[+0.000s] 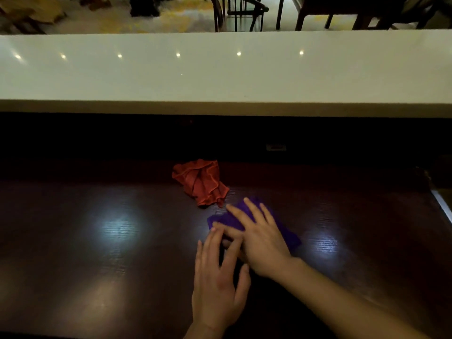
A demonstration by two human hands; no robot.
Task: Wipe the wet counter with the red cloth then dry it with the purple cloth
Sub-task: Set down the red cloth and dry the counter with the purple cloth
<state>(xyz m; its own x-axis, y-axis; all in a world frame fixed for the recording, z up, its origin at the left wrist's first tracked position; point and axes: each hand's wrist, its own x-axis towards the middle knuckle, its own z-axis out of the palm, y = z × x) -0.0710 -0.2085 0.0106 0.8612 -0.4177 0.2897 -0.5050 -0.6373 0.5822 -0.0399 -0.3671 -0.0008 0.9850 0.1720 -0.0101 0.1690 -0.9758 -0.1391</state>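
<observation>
The red cloth (201, 182) lies crumpled on the dark wooden counter (97, 241), near its back, with no hand on it. Just in front of it and to the right lies the purple cloth (288, 234), flattened under my right hand (259, 238), whose fingers are spread and pressed onto it. My left hand (219, 280) rests flat beside it, fingers apart, with its fingertips touching the purple cloth's near left edge and my right hand's thumb. Much of the purple cloth is hidden under my right hand.
A raised white ledge (220, 74) runs across the back of the counter. Beyond it stand dark chairs (239, 13) and table legs. A pale edge (442, 204) marks the counter's right end. Lamp reflections shine on the dark surface.
</observation>
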